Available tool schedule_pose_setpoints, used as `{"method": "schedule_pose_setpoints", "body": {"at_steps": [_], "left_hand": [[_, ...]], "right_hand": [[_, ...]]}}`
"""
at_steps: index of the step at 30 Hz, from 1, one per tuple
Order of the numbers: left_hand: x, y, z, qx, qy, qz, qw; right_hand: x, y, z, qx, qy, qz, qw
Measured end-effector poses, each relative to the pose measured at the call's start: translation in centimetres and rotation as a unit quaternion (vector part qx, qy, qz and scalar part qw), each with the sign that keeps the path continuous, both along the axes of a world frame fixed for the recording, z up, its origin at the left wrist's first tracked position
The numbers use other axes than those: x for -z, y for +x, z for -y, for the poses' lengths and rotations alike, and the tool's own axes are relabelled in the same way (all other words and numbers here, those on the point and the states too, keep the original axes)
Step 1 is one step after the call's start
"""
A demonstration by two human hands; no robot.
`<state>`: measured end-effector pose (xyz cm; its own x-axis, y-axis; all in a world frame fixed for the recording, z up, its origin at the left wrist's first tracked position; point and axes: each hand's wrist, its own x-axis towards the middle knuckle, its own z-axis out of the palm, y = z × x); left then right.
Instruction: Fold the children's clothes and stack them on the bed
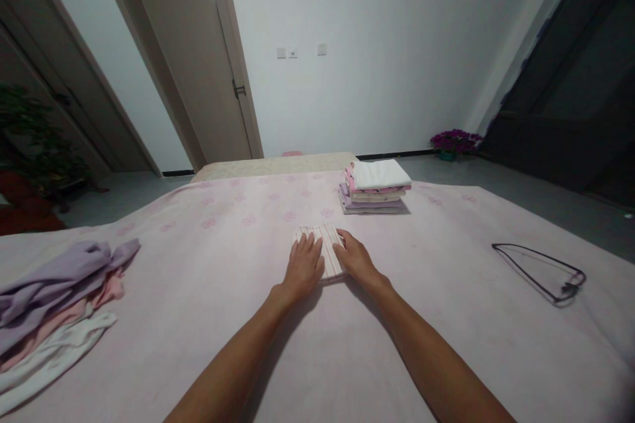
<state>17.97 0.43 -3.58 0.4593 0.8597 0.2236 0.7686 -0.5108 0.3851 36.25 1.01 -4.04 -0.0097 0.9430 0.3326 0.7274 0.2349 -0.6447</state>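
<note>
A small folded cloth (pixel 331 254), cream with thin reddish stripes, lies on the pink sheet in front of me. My left hand (pixel 303 263) rests flat over its left part, fingers stretched forward and slightly apart. At the right edge, my right hand (pixel 358 256) holds the cloth, thumb on top and the other fingers along its side, partly hidden. Beyond my hands stands a neat stack of folded clothes (pixel 376 195), white on top, with pink, cream and lilac layers below.
On the far left lies a loose heap of clothes (pixel 59 284) in lilac, pink and white. A black wire frame or hanger (pixel 540 271) lies on the right of the sheet (pixel 238 317). Purple flowers (pixel 455 142) stand on the floor by the wall; a door (pixel 183 46) is behind.
</note>
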Motion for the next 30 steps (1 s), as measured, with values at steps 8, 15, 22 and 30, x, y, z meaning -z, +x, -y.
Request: {"method": "schedule_pose_setpoints", "body": {"at_steps": [8,15,22,30], "left_hand": [[-0.1,0.9,1.2,-0.020,0.067,-0.073,0.995],[1.3,1.1,1.1,-0.038,0.125,-0.093,0.987],[1.8,-0.2,2.7,0.031,0.141,-0.085,0.986],[1.5,-2.6,4.2,0.113,0.077,-0.008,0.991]], "right_hand": [[-1.2,-0.1,1.9,0.100,-0.056,0.170,0.979],[-1.4,0.4,1.6,0.126,-0.144,0.171,0.967],[-2.5,1.4,0.7,0.101,-0.207,0.130,0.964],[-2.0,1.0,0.0,0.103,-0.211,0.040,0.971]]}}
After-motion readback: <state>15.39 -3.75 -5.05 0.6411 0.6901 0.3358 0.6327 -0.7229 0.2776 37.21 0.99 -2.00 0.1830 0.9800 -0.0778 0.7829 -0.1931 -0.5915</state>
